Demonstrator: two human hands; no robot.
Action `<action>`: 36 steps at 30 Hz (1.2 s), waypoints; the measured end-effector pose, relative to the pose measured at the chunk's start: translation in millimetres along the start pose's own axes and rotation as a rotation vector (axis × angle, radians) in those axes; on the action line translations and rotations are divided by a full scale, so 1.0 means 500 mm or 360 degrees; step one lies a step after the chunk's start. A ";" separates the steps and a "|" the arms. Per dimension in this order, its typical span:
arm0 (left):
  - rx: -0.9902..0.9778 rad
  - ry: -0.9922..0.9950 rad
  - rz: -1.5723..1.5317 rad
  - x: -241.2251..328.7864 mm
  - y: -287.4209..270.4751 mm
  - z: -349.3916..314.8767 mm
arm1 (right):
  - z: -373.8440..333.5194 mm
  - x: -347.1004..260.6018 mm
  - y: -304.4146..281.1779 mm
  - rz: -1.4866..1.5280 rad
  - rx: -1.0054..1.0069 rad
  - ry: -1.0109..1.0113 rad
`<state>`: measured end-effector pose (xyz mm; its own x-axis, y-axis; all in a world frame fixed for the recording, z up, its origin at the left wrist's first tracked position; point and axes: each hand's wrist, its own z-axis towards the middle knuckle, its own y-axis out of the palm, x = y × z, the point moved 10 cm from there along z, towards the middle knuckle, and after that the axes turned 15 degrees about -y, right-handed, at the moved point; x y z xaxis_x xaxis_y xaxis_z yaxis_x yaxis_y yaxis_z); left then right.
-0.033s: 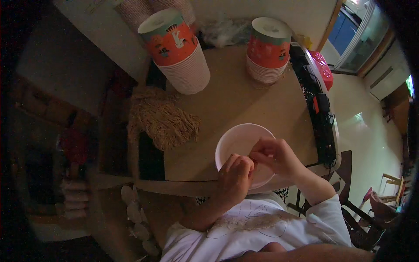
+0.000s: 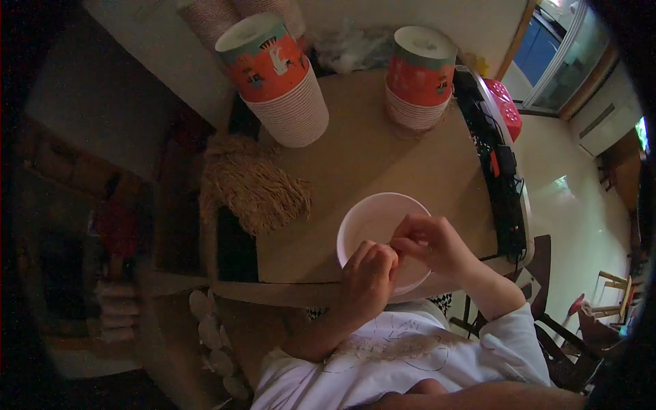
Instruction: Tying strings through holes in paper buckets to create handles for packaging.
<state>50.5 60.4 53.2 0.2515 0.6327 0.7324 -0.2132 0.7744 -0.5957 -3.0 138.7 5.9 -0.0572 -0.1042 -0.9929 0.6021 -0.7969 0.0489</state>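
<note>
Your left hand (image 2: 369,281), fingers curled at the near left of the bowl (image 2: 367,217), meets your right hand (image 2: 436,244) over its right side, gripping anything or not I cannot tell, the string bundle (image 2: 254,186) lying left of it.

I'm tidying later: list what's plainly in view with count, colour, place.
Table: one, brown, centre
Bowl: one, pinkish white, table's near edge
Taller cup stack: one, orange, green, white, table's far left
Shorter cup stack: one, same colours, table's far right
Fibre bundle: one, tan, table's left
Plastic wrapping: uncounted, clear, between stacks
Cabled items: several, black, table's right edge
Shiny item: one, pinkish red, upper right
Dark chair: one, right of table
Shirt: one, white, bottom
Left hand: one, over bowl
Right hand: one, over bowl
</note>
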 end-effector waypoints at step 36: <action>0.0169 -0.0531 -0.0011 -0.125 -0.062 0.008 | -0.058 -0.017 -0.164 -0.0950 0.0684 -0.0286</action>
<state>37.5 -3.4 27.3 -0.0654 0.5767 0.8143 -0.3142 0.7627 -0.5654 -28.7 222.2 7.0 -0.4272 0.3517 -0.8329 0.0670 -0.9064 -0.4171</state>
